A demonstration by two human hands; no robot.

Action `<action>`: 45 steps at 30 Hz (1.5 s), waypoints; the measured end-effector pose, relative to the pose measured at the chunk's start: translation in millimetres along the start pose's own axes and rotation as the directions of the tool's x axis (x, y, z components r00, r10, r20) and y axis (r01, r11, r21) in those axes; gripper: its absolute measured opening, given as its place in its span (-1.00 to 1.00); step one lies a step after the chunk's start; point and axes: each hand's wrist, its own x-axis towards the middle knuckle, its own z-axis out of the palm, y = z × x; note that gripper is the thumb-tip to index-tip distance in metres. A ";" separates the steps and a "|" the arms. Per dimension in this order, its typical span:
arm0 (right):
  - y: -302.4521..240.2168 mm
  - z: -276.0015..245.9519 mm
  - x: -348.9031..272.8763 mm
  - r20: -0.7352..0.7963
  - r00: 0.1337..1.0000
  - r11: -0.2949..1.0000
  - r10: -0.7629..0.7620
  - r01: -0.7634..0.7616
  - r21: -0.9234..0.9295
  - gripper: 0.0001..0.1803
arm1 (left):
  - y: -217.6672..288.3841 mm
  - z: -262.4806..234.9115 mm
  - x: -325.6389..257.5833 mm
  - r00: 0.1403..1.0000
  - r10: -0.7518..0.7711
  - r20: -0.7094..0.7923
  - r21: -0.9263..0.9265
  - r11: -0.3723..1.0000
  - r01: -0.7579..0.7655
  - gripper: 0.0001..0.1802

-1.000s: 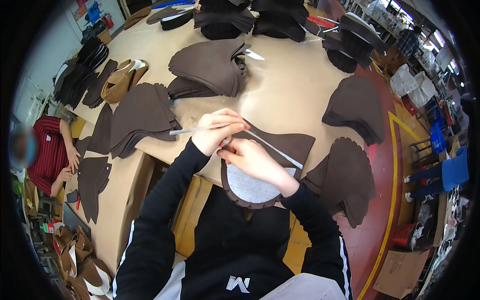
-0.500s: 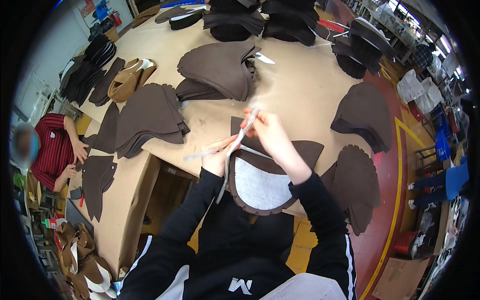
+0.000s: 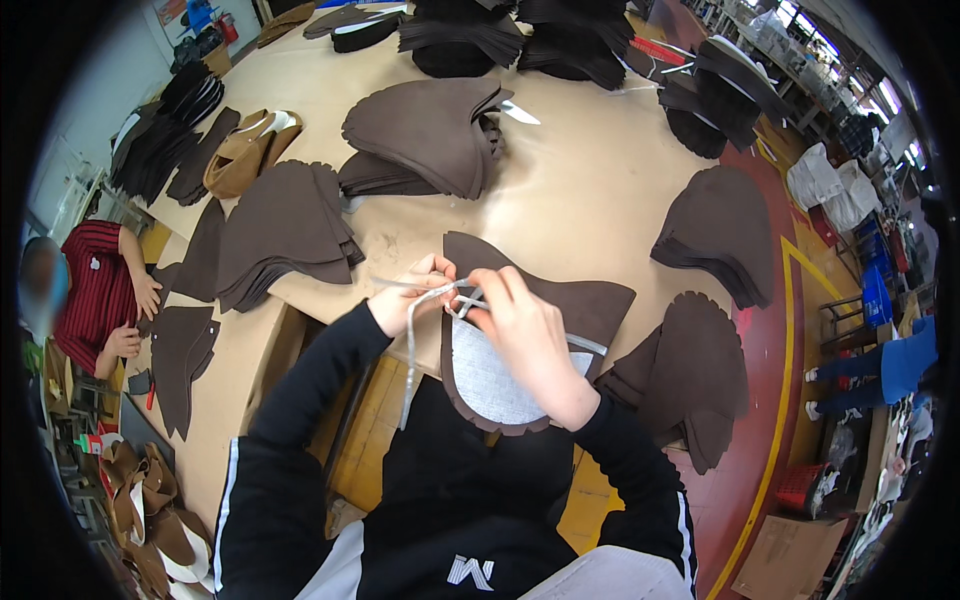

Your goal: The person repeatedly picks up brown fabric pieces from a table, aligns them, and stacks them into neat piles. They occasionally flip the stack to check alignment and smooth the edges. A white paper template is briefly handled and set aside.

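My left hand [image 3: 412, 292] is closed, pinching a narrow light-grey strip [image 3: 410, 350] whose loose end hangs past the table's front edge. My right hand [image 3: 525, 330] meets it, thumb and fingers closed on the same strip, which loops between the fingertips. Below both hands lies a dark brown leather piece [image 3: 590, 300] with a notched curved lower edge that juts over the table edge. A pale grey lining patch [image 3: 472, 378] covers its rounded part. Another light strip [image 3: 586, 344] shows on the leather to the right of my right hand, which hides part of the patch.
Stacks of brown cut pieces [image 3: 285, 225] sit to the left, with another stack [image 3: 425, 130] farther back and more [image 3: 715, 230] at right. Tan shoe uppers [image 3: 250, 155] lie at far left. A co-worker in a striped shirt [image 3: 95, 285] stands by the left table [image 3: 235, 375].
My right hand has come down from its raised position, and both hands now meet lower at the strip. The leather piece shows a little farther left in the picture.
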 end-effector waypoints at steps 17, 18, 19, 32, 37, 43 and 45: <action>-14.4 12.9 -1.6 -0.153 0.980 0.919 -0.126 0.058 -0.391 -0.83 | -18.0 9.7 -4.4 0.984 -0.121 -0.128 -0.174 0.980 0.098 -0.67; -13.8 13.0 -1.1 -0.167 0.976 0.921 -0.138 0.065 -0.384 -0.85 | -17.4 9.3 -3.9 0.982 -0.132 -0.137 -0.175 0.979 0.107 -0.67; -13.6 12.9 -0.4 -0.166 0.978 0.926 -0.128 0.058 -0.374 -0.87 | -17.3 10.3 -4.1 0.982 -0.135 -0.135 -0.179 0.978 0.109 -0.67; -37.0 -28.9 -39.8 0.214 0.971 0.994 0.103 -0.094 -0.054 -0.88 | -14.1 9.7 -0.7 0.983 0.031 -0.182 0.039 0.999 -0.024 -0.66; -48.8 -38.4 -43.7 0.123 0.991 0.970 0.058 -0.085 0.226 -0.89 | -20.3 5.8 1.9 0.984 0.029 -0.175 0.083 0.996 -0.014 -0.65; -54.0 6.2 -20.7 0.009 0.995 0.669 0.100 -0.073 0.739 -0.81 | -35.0 28.2 -10.1 0.932 0.011 -0.363 -0.218 0.971 -0.096 -0.73; -59.4 19.0 -22.6 0.113 0.958 0.421 0.262 -0.219 0.880 -0.66 | -35.7 35.3 -14.2 0.897 -0.037 -0.440 -0.295 0.949 -0.106 -0.76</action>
